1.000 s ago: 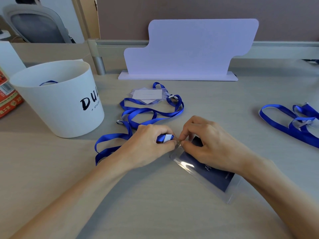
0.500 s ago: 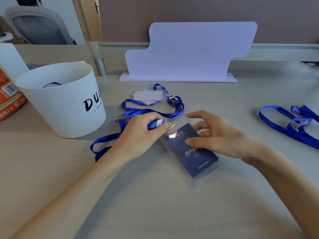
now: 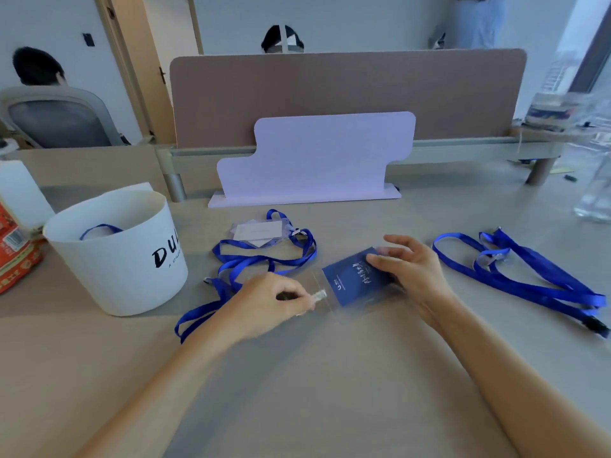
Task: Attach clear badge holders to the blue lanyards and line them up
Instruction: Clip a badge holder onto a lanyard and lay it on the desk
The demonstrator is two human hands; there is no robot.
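A clear badge holder [image 3: 353,285] with a dark blue card inside lies tilted on the desk's middle. My left hand [image 3: 271,302] is closed around the clip end of a blue lanyard [image 3: 201,317], and the clip meets the holder's near-left edge. My right hand [image 3: 410,269] rests its fingertips on the holder's far-right end, fingers spread. Behind lies another blue lanyard [image 3: 264,259] with a clear holder [image 3: 259,231] holding a white card. Loose blue lanyards [image 3: 529,279] lie at the right.
A white bucket [image 3: 122,259] with a lanyard inside stands at the left, next to a red packet [image 3: 16,259]. A pale lilac stand [image 3: 314,160] and a brown divider [image 3: 330,94] close the back. A clear container [image 3: 595,193] sits far right. People sit beyond.
The camera has tilted upward. The badge holder has turned so its long side points to the right. My right hand went from pinching at the clip to resting fingertips on the holder's far end.
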